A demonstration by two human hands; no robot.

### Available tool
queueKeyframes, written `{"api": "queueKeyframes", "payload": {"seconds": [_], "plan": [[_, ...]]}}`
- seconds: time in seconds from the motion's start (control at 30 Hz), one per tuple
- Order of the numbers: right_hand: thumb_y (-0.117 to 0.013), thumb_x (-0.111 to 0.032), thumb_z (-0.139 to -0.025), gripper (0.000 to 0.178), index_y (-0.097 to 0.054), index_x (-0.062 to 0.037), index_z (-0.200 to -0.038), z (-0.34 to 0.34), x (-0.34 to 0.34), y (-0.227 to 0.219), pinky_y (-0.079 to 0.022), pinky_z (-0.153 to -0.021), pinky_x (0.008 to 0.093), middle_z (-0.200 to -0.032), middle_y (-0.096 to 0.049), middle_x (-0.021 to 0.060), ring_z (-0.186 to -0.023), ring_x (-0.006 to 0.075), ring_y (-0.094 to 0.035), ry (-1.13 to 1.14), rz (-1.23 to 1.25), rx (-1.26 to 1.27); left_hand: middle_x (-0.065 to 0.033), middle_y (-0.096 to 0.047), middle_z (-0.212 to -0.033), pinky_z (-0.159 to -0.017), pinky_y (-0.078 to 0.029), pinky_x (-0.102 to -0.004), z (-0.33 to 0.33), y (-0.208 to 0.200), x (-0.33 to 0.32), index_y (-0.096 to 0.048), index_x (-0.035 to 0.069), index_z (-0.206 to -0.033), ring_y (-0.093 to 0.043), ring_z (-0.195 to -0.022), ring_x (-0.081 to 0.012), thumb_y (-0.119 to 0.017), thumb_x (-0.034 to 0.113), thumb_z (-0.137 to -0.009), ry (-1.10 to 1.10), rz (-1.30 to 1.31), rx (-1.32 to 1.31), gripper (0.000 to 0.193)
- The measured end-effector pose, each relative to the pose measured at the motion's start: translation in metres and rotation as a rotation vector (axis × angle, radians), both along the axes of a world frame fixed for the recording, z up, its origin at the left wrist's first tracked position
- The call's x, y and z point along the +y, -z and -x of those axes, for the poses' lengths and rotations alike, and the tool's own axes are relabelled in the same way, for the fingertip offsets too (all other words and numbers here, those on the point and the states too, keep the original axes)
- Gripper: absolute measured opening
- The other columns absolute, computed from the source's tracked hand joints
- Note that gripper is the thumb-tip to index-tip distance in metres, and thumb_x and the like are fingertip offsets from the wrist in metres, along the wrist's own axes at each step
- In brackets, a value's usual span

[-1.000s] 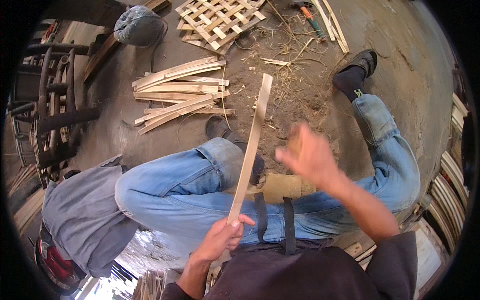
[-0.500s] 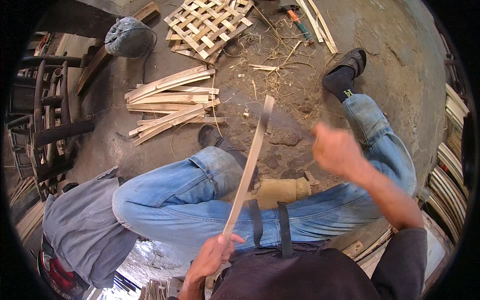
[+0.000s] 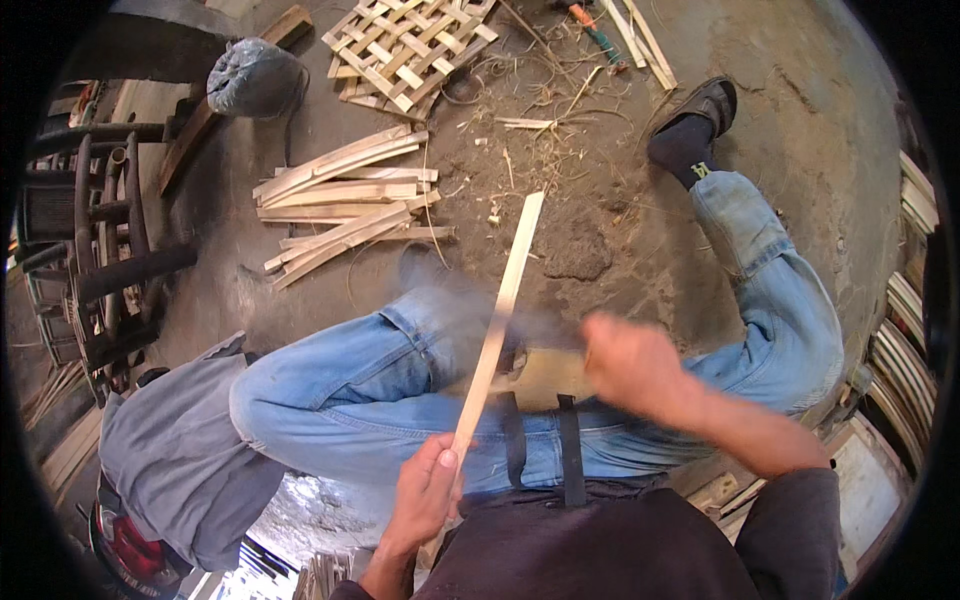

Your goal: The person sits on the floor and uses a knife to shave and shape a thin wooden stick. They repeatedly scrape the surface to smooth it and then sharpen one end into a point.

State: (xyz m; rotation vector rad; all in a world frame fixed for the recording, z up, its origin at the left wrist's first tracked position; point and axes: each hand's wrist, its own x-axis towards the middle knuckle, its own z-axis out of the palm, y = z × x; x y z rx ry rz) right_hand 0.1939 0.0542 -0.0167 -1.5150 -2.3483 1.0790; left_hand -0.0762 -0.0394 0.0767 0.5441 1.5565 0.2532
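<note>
My left hand grips the lower end of a long, pale strip of split wood or bamboo, which slants up and away over my lap. My right hand, blurred by motion, is closed in a fist to the right of the strip. From that fist a dark blade, seemingly a large knife, reaches leftward to the strip's middle; its outline is smeared. Beneath, between my legs, lies a yellowish wooden block, partly hidden by the strip and my right hand.
Split sticks lie piled on the floor beyond my left leg, with a woven strip panel behind. Shavings and an orange-and-green-handled tool are farther right. Dark chairs stand left; bundled strips line the right.
My right hand has moved left and slightly down, bringing the blurred blade across the strip. The strip has turned so its broad, pale face shows more.
</note>
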Motion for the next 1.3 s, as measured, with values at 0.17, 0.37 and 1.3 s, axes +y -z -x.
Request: {"api": "queueKeyframes", "payload": {"seconds": [0.17,0.37,1.3], "plan": [[-0.065,-0.015,-0.081,0.023,-0.051,-0.001,-0.093,-0.018,0.024,0.003,-0.052,-0.059,0.0478,-0.073,-0.063,0.021,-0.07,0.0416,-0.065,-0.028,-0.03,-0.012,0.0018,-0.048,-0.061,-0.044,-0.039,-0.0227,0.005,-0.007,-0.003,-0.058,0.0,-0.119,-0.045,-0.046,-0.006,-0.04,0.029,-0.105,0.016,-0.029,-0.064,0.036],[-0.073,-0.026,-0.086,0.041,-0.058,0.005,-0.108,0.014,0.054,0.01,-0.054,-0.069,0.0354,-0.085,-0.069,0.0177,-0.076,0.0259,-0.069,0.642,0.448,0.395,-0.0011,-0.053,-0.064,-0.049,-0.045,-0.0247,0.008,-0.003,-0.017,-0.055,0.0,-0.123,-0.052,-0.051,-0.0082,-0.043,0.025,-0.104,0.108,0.007,-0.077,0.033],[-0.061,-0.012,-0.081,0.011,-0.052,-0.0065,-0.085,-0.016,0.022,-0.024,-0.052,-0.052,0.044,-0.07,-0.061,0.0124,-0.063,0.0315,-0.065,0.009,-0.022,-0.136,0.0011,-0.051,-0.063,-0.049,-0.04,-0.0231,0.001,0.011,-0.007,-0.062,-0.004,-0.112,-0.047,-0.051,-0.0062,-0.035,0.029,-0.107,0.02,-0.058,-0.152,0.043]]}}
